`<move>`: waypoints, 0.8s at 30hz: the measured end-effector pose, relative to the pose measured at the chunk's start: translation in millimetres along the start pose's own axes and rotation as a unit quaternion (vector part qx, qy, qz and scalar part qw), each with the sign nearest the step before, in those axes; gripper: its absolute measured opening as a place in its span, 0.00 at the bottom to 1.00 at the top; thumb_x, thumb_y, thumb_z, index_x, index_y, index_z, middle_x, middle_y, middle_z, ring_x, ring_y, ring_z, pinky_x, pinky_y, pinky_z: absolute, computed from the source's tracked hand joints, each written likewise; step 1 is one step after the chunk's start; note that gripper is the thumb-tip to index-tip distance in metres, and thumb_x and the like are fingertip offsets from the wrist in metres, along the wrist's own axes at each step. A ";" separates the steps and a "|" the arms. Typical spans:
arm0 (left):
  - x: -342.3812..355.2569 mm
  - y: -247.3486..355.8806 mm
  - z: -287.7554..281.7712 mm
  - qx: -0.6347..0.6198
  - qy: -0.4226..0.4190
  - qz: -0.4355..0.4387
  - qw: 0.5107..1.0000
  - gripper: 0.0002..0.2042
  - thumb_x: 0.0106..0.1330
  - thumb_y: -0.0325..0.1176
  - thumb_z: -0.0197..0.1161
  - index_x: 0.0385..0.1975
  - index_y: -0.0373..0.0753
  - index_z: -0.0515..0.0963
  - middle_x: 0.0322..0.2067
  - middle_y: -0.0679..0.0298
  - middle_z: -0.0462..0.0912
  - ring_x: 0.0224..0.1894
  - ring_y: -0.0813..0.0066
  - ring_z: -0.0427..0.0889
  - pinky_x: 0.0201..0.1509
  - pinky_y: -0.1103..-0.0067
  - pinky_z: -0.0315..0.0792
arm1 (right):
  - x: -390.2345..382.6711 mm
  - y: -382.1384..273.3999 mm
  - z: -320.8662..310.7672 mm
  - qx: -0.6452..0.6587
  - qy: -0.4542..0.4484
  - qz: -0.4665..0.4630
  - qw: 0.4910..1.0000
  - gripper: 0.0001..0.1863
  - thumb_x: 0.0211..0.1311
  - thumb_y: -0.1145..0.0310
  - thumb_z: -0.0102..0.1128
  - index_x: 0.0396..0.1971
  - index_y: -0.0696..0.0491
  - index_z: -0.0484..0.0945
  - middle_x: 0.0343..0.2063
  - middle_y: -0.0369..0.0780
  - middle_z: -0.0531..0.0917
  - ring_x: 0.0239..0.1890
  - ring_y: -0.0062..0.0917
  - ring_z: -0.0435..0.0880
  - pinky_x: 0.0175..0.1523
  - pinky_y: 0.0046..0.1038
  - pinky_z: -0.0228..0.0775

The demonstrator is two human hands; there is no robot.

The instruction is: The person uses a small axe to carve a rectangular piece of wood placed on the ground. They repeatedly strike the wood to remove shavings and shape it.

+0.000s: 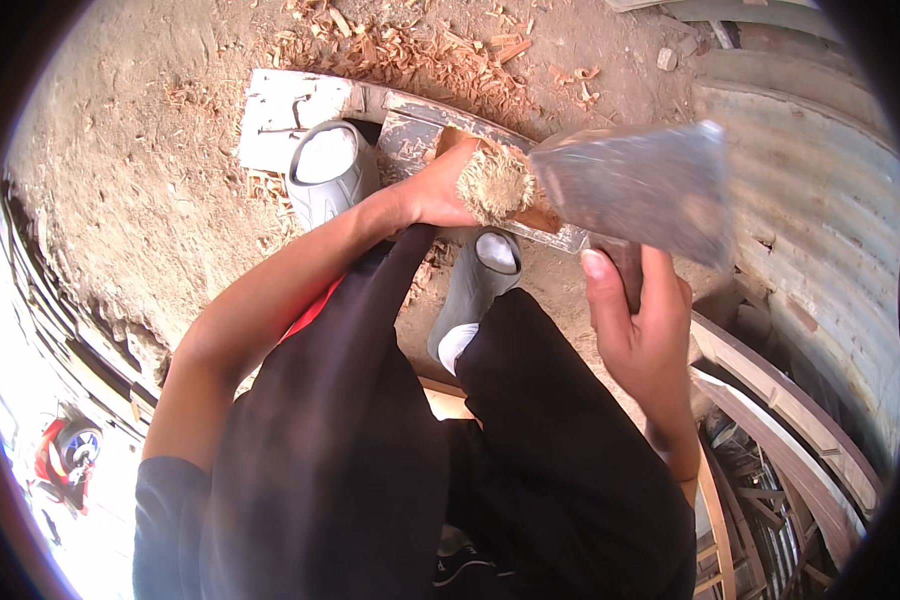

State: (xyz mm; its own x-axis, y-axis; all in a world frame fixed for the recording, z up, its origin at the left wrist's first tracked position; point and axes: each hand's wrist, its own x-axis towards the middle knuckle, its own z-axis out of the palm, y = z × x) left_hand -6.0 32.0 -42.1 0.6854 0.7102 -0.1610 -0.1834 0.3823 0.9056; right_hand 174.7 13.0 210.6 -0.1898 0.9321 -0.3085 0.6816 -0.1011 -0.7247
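Note:
My left hand (440,192) is wrapped round an upright piece of wood. Its frayed, pale fibrous end (495,185) faces up, and its lower part is mostly hidden. On the right, my right hand (638,325) grips the dark wooden handle (622,268) of a cleaver. The cleaver's broad grey blade (640,190) is smeared by motion and lies just right of the wood. Whether blade and wood touch, I cannot tell. Beneath my left hand lies a worn plank (280,108) with flaking white paint.
Wood shavings (400,50) litter the dirt floor beyond the plank. My grey left shoe (335,185) is against the plank; the grey right shoe (470,280) is nearer. Corrugated metal sheets (820,190) and stacked timber (780,420) line the right side. A red motorbike (68,460) stands far left.

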 end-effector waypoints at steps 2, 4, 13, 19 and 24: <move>-2.4 -4.6 3.2 0.021 -0.011 0.046 0.999 0.21 0.79 0.47 0.44 0.60 0.38 0.68 0.55 0.59 0.79 0.56 0.65 0.79 0.66 0.65 0.71 | -7.7 25.6 15.0 -0.114 0.027 -0.115 0.986 0.14 0.70 0.68 0.62 0.46 0.62 0.77 0.29 0.51 0.84 0.29 0.47 0.85 0.36 0.39 0.75; 0.7 5.4 4.7 -0.098 -0.035 0.017 0.994 0.21 0.74 0.46 0.49 0.57 0.37 0.70 0.51 0.59 0.81 0.53 0.66 0.81 0.62 0.66 0.73 | -12.9 41.0 18.1 -0.154 -0.086 -0.052 0.983 0.13 0.69 0.66 0.63 0.44 0.61 0.79 0.30 0.54 0.84 0.32 0.51 0.85 0.37 0.42 0.75; -13.2 22.6 11.3 0.031 -0.055 0.014 0.998 0.10 0.53 0.34 0.70 0.27 0.34 0.80 0.27 0.55 0.84 0.29 0.63 0.84 0.35 0.67 0.75 | -27.0 45.3 -10.8 0.032 -0.092 0.214 0.972 0.17 0.72 0.64 0.57 0.54 0.58 0.73 0.26 0.48 0.83 0.27 0.38 0.85 0.34 0.34 0.73; -31.0 32.5 21.4 0.311 -0.148 0.100 0.933 0.14 0.53 0.38 0.67 0.20 0.35 0.70 0.20 0.53 0.75 0.29 0.48 0.80 0.31 0.61 0.70 | -43.3 59.2 -9.7 0.050 -0.118 0.284 0.950 0.15 0.73 0.64 0.55 0.50 0.58 0.73 0.22 0.43 0.82 0.24 0.30 0.83 0.32 0.32 0.71; -28.8 35.8 20.4 0.298 -0.174 0.111 0.932 0.13 0.50 0.36 0.68 0.22 0.35 0.71 0.22 0.53 0.75 0.31 0.47 0.79 0.34 0.60 0.71 | -48.1 64.2 -7.9 0.064 -0.140 0.283 0.947 0.16 0.72 0.64 0.57 0.51 0.58 0.72 0.23 0.46 0.82 0.25 0.35 0.84 0.32 0.35 0.72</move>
State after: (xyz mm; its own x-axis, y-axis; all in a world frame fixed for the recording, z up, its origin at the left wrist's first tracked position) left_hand -18.0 13.1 2.9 0.8831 0.4587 0.0989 0.0053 -0.2205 0.9754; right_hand 233.2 -35.6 183.8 -0.0123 0.5896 -0.8076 0.6429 -0.6139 -0.4580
